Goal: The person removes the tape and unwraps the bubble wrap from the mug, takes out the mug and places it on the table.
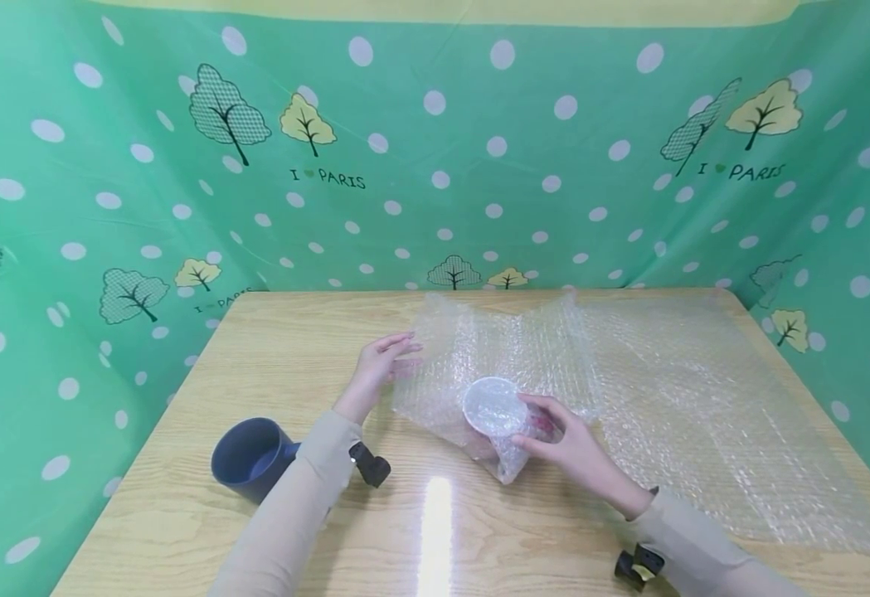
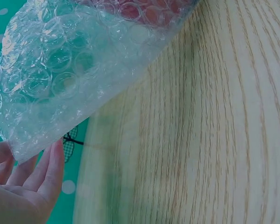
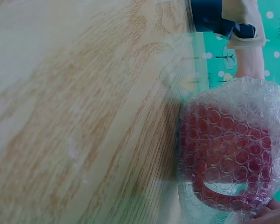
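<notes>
A red mug with a pale round top (image 1: 494,406) lies under clear bubble wrap (image 1: 509,336) near the middle of the table. Through the plastic, the red side and curved handle of the mug (image 3: 224,149) show in the right wrist view. My right hand (image 1: 572,439) grips the wrapped mug from its right, thumb at the near side and fingers at the far side. On the left, my left hand (image 1: 378,373) pinches the wrap's raised left edge; its fingers (image 2: 49,172) lie behind a corner of the plastic in the left wrist view.
A dark blue mug (image 1: 255,456) stands at the left, its handle beside my left forearm. A second stretch of bubble wrap (image 1: 711,414) lies flat across the table's right side. Green patterned cloth (image 1: 435,166) hangs around the wooden table (image 1: 308,348).
</notes>
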Tool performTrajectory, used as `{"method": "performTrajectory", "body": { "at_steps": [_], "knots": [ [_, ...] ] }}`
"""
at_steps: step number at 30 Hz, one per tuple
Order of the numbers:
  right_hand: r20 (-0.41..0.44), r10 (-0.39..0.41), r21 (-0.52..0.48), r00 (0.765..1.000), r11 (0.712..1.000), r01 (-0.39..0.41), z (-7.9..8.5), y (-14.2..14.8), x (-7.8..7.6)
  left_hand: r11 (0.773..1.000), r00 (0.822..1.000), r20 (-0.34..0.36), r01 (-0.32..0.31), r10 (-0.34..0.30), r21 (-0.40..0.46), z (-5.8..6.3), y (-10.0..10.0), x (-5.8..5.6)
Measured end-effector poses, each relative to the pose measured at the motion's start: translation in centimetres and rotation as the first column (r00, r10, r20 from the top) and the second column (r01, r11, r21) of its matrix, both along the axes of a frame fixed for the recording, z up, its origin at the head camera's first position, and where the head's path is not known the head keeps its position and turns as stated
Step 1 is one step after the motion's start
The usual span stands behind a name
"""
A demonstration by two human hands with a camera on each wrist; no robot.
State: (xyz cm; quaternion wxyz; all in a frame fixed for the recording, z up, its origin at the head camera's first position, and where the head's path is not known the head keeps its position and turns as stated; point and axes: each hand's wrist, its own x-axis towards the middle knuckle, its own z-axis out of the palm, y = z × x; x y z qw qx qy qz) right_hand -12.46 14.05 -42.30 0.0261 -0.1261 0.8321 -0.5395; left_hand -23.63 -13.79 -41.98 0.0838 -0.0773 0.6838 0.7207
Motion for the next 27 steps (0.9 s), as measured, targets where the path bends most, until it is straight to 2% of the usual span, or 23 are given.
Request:
{"method": "performTrajectory", "body": {
  "at_steps": [7, 11, 19, 27],
  "knots": [
    [-0.008, -0.001, 0.002, 1.000, 1.000, 0.001, -0.1, 0.1, 0.0, 0.999, 1.000, 0.010, -0.022, 0.022, -0.027, 0.0, 0.3, -0.3],
    [-0.011, 0.004, 0.003, 1.000, 1.000, -0.004, -0.1, 0.0, 0.0, 0.997, 0.997, 0.041, -0.060, 0.062, -0.040, -0.1, 0.3, -0.3],
    [-0.007, 0.001, 0.002, 1.000, 1.000, -0.001, -0.1, 0.0, 0.0, 0.994, 0.991, 0.083, -0.106, 0.108, -0.030, -1.0, 0.1, -0.7],
    [-0.013, -0.001, 0.008, 1.000, 1.000, 0.001, -0.1, 0.0, 0.0, 0.987, 0.983, 0.101, -0.146, 0.153, -0.073, -1.7, 0.0, -0.9]
  ]
}}
